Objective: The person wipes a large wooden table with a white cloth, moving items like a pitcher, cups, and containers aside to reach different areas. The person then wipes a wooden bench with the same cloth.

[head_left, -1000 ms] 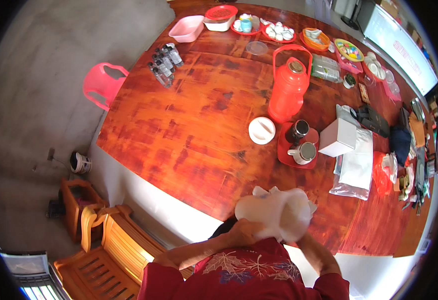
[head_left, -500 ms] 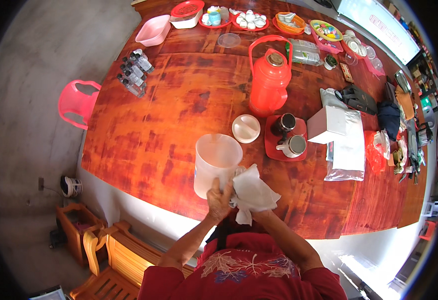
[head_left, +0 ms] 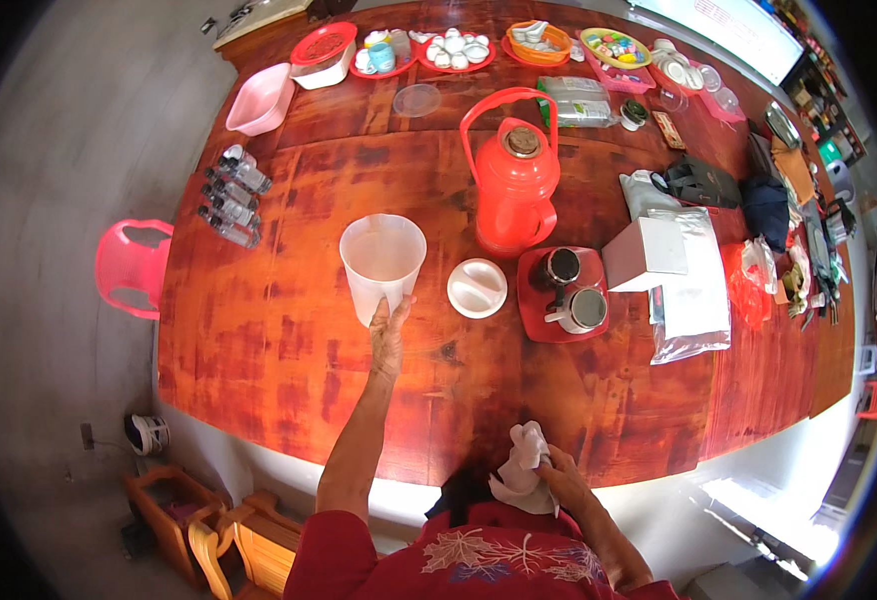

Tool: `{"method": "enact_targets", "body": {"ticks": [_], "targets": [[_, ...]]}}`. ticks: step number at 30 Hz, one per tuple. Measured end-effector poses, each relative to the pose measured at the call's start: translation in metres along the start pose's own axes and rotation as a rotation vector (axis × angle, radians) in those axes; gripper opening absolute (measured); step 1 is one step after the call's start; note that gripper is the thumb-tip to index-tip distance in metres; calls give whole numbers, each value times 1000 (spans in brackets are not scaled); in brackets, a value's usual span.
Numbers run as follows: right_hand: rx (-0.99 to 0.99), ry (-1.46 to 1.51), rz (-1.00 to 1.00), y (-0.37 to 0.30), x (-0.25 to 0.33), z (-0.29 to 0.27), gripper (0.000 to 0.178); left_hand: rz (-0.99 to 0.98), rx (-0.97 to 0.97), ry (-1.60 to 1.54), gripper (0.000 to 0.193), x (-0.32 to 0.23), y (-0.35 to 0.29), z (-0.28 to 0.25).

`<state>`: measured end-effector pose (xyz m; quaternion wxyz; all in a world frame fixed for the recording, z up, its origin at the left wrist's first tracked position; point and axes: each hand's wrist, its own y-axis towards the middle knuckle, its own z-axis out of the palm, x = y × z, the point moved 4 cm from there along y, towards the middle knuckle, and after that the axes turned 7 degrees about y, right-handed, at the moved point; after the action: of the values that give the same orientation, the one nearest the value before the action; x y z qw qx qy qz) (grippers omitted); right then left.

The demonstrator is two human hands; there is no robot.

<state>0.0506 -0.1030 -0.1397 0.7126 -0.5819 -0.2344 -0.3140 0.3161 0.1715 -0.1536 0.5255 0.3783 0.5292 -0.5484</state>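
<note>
We see the frosted jug (head_left: pixel 384 262) directly ahead of our left hand (head_left: pixel 387 345), whose fingers and thumb grip its lower near side. Its long axis stands roughly upright, mouth up, over the table (head_left: pixel 279 365). The white lid (head_left: pixel 478 288) lies just to its right, nearer that hand than our right hand (head_left: pixel 565 480), which pinches a crumpled white cloth (head_left: pixel 521 468) at the table's near edge.

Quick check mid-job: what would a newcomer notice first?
Probably the bright red thermos flask, upright near the middle of the wooden table. Next, the translucent plastic container in the left hand, left of the flask, and the crumpled white cloth in the right hand by the table's near edge.
</note>
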Motion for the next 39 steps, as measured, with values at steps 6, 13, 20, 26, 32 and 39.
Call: {"method": "enact_targets", "body": {"ticks": [6, 13, 20, 26, 32, 39], "targets": [[-93, 62, 34, -5, -12, -7, 31, 88, 1, -29, 23, 26, 49, 21], [-142, 69, 83, -11, -28, -13, 29, 83, -44, -179, 24, 55, 74, 30], [-134, 55, 70, -4, -30, -16, 28, 168, -102, 46, 25, 42, 61, 37], [-146, 4, 38, -5, -40, -22, 28, 596, -443, 752, 26, 58, 21, 51], [-222, 74, 96, -20, -45, -32, 29, 873, 156, 1473, 34, 86, 34, 113], [-259, 49, 70, -29, -49, -38, 29, 909, 422, 1809, 18, 133, 35, 102]]}}
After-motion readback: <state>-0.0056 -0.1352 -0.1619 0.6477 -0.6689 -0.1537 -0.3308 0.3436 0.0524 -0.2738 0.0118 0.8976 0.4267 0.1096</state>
